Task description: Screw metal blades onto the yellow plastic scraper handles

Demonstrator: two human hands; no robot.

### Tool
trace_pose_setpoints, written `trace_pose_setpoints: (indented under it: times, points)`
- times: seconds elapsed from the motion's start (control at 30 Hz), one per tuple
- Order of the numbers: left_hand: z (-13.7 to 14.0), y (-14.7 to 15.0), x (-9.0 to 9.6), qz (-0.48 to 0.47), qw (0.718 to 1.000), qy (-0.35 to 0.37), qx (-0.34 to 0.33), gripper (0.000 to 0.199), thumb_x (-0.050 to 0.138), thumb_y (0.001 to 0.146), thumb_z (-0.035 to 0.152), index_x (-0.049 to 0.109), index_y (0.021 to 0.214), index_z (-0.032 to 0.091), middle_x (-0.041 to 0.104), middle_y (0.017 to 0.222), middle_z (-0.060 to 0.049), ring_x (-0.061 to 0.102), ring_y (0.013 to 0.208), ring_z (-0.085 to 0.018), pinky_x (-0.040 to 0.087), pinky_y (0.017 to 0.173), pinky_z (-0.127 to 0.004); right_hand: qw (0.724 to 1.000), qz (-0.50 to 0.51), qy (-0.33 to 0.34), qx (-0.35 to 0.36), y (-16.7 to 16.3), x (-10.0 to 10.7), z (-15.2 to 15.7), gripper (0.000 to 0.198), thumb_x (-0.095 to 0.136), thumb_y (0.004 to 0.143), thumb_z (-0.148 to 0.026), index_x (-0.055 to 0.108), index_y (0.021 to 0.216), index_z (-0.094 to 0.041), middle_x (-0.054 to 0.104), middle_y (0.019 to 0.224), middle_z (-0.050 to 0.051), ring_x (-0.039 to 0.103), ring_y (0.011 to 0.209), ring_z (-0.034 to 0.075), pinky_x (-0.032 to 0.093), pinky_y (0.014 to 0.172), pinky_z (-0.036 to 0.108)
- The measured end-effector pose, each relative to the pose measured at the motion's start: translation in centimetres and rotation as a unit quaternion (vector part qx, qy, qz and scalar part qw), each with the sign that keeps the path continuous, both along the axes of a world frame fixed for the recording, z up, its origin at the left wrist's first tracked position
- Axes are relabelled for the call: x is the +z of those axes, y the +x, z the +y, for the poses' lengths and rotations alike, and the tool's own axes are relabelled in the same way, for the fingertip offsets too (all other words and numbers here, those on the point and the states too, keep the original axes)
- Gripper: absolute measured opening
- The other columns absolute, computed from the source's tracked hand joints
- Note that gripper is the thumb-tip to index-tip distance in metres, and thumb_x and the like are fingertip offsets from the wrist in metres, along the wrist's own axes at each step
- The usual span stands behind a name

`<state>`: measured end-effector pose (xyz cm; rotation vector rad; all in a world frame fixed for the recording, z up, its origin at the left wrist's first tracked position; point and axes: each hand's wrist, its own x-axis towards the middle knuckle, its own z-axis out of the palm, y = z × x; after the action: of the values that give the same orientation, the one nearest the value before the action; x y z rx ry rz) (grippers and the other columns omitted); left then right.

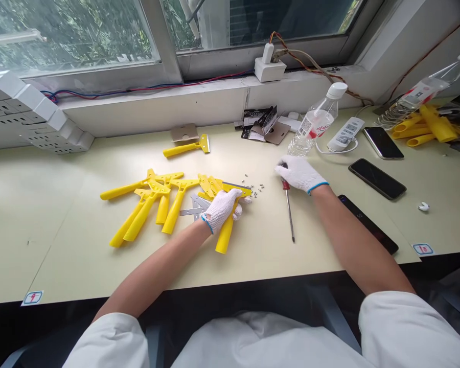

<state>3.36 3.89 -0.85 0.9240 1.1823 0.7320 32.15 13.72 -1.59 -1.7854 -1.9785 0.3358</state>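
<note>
My left hand (223,208), in a white knit glove, is closed around a yellow scraper (225,237). The scraper's handle points toward me, and a thin metal strip shows along its head. Small screws (256,193) lie scattered just past that head. At the right, my gloved right hand (302,175) has its fingers around the handle of a screwdriver (289,209). The screwdriver's shaft slants toward me, tip near the table. Grey metal blades (194,207) lie partly under my left hand. Several yellow scraper handles (145,212) are piled to the left.
Behind the pile lies another yellow scraper (184,148) with a blade. A water bottle (314,125) stands beyond my right hand, near a power strip (346,134) and torn black packaging (264,125). Phones (377,179) and a black scale-like slab (371,225) lie at right.
</note>
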Motion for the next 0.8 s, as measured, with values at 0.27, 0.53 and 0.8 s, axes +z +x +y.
trace_pose_setpoints:
  times: [0.27, 0.53, 0.8]
  points:
    - [-0.4, -0.3, 0.4, 0.019, 0.999, 0.02, -0.023, 0.037, 0.062, 0.096, 0.049, 0.078, 0.087, 0.017, 0.053, 0.052, -0.001, 0.044, 0.048, -0.014, 0.035, 0.049, -0.026, 0.998, 0.014, 0.051, -0.02, -1.2, 0.0, -0.2, 0.089, 0.012, 0.115, -0.035, 0.077, 0.061, -0.007, 0.08, 0.123, 0.026, 0.073, 0.129, 0.022, 0.055, 0.1, 0.033]
    - [-0.7, -0.5, -0.2, -0.029, 0.999, 0.03, -0.001, 0.034, 0.062, 0.098, 0.047, 0.077, 0.09, 0.017, 0.053, 0.049, -0.001, 0.044, 0.046, -0.014, 0.036, 0.048, -0.026, 0.989, 0.067, -0.035, 0.13, -4.2, 1.1, -3.1, 0.066, 0.041, 0.113, -0.037, 0.084, 0.07, -0.008, 0.084, 0.116, 0.017, 0.074, 0.125, 0.023, 0.059, 0.098, 0.032]
    - [-1.7, -0.4, 0.0, -0.07, 0.997, 0.023, 0.022, 0.027, 0.066, 0.097, 0.042, 0.073, 0.103, 0.017, 0.078, 0.081, -0.009, 0.044, 0.045, -0.011, 0.039, 0.047, -0.028, 0.985, 0.136, -0.058, 0.091, -5.1, 4.5, -3.3, 0.09, 0.01, 0.108, -0.041, 0.066, 0.044, -0.009, 0.072, 0.067, 0.011, 0.075, 0.092, 0.014, 0.046, 0.067, 0.027]
